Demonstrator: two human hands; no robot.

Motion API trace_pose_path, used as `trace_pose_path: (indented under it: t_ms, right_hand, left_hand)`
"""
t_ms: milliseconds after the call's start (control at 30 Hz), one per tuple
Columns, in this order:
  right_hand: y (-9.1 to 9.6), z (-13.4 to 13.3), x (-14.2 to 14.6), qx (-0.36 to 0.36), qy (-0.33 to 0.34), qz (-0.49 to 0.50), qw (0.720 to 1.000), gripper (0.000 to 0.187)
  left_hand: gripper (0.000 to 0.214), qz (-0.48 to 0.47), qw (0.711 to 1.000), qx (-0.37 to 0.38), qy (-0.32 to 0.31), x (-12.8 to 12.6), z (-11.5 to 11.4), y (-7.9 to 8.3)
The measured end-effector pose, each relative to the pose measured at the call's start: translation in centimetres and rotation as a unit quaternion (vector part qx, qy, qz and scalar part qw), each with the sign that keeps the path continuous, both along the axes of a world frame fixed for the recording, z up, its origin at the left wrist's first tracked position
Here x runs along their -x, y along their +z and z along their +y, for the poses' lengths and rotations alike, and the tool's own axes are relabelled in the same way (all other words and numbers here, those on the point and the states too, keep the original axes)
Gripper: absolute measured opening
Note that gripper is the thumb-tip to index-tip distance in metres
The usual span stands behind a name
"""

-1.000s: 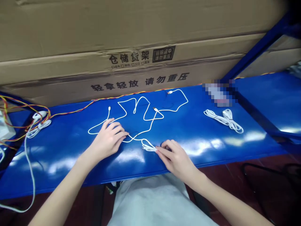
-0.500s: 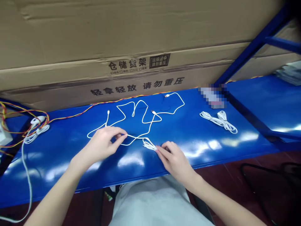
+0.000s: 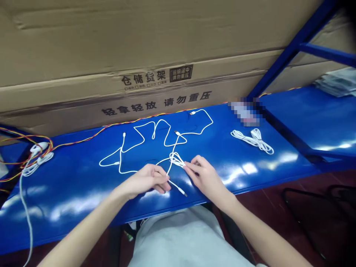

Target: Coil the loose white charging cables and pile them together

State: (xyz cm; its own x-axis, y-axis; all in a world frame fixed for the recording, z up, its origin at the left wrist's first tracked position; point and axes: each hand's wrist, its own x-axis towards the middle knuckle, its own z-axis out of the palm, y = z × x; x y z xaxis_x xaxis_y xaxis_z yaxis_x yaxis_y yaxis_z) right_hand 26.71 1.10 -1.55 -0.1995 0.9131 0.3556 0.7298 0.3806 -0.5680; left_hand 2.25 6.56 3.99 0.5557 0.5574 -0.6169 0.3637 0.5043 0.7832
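A long white charging cable (image 3: 144, 139) lies in loose loops across the blue steel shelf (image 3: 83, 193). My left hand (image 3: 147, 181) is shut on a length of it, and a white plug end (image 3: 183, 193) sticks out past the fingers to the right. My right hand (image 3: 204, 174) pinches a small bundled loop of white cable (image 3: 176, 160) with its fingertips. The two hands are close together near the shelf's front edge. Other connectors (image 3: 192, 112) lie farther back among the loops.
A neat bundle of white cable (image 3: 251, 140) lies to the right, below a pixelated object (image 3: 244, 113). At the left are white earphone-like cables (image 3: 36, 163) tangled with twisted red-yellow wire (image 3: 111, 124). A large cardboard carton (image 3: 167, 55) walls the shelf's back.
My left hand has moved right and now holds cable with a plug end showing. The small bundle has risen up the shelf in my right hand. The view has shifted slightly.
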Motion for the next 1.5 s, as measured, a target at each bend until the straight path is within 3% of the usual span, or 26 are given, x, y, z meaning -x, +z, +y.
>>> trace_pose_path:
  t_ms: [67, 100, 200, 267, 367, 500, 667, 767, 933, 1067, 1167, 1267, 1400, 1500]
  right_hand:
    - [0.3, 0.5, -0.5, 0.012, 0.016, 0.000, 1.000, 0.024]
    - [0.5, 0.7, -0.6, 0.016, 0.021, -0.005, 1.000, 0.024]
    - [1.0, 1.6, -1.0, 0.017, 0.039, -0.029, 0.999, 0.022]
    - [1.4, 2.3, -1.2, 0.020, 0.062, -0.050, 0.997, 0.021]
    - [2.0, 3.2, -1.2, 0.035, 0.111, -0.081, 0.990, 0.018]
    - [2.7, 3.9, -0.8, 0.045, 0.159, -0.105, 0.981, 0.015]
    - [2.5, 3.4, -0.1, 0.030, 0.136, -0.120, 0.983, 0.016]
    - [2.1, 2.9, -0.1, 0.007, 0.124, -0.109, 0.986, 0.020]
    - [1.8, 3.0, -0.4, 0.008, 0.124, -0.096, 0.988, 0.022]
    - [1.8, 2.7, -0.9, -0.015, 0.139, -0.086, 0.986, 0.020]
    - [1.7, 1.2, -1.4, -0.047, 0.012, -0.022, 0.999, 0.031]
    - [1.3, -0.5, -1.7, -0.008, -0.118, 0.031, 0.992, 0.025]
    - [1.0, -0.4, -1.0, 0.093, -0.070, 0.032, 0.993, 0.017]
    - [1.6, 1.1, -0.2, 0.113, -0.013, 0.018, 0.993, 0.018]
  left_hand:
    - [0.036, 0.099, 0.986, -0.128, -0.049, -0.7, -1.0, -0.7]
    - [0.035, 0.155, 0.963, -0.211, -0.070, -1.0, -1.4, -0.9]
    - [0.025, 0.280, 0.835, -0.469, -0.070, -1.6, -1.6, -1.3]
    - [0.030, 0.272, 0.754, -0.596, -0.052, -2.0, -1.1, -1.5]
    - [0.054, 0.212, 0.699, -0.681, -0.053, -2.6, 0.2, -1.9]
    - [0.072, 0.175, 0.705, -0.679, -0.104, -3.3, 1.3, -1.8]
    - [0.042, 0.156, 0.722, -0.650, -0.180, -2.1, 0.0, -1.3]
    - [0.033, 0.161, 0.716, -0.659, -0.165, -0.9, -1.1, -1.9]
    - [0.031, 0.140, 0.681, -0.709, -0.120, -0.7, -1.9, -3.4]
    - [0.022, 0.108, 0.694, -0.705, -0.096, -1.1, -2.2, -4.0]
    - [0.015, 0.073, 0.717, -0.690, -0.066, -1.2, -2.3, -4.5]
    - [0.012, 0.030, 0.730, -0.681, -0.039, -1.2, -2.1, -5.0]
    - [0.014, -0.001, 0.729, -0.681, -0.075, -1.0, -1.6, -4.8]
    - [0.017, 0.004, 0.722, -0.681, -0.122, -1.0, -1.3, -4.1]
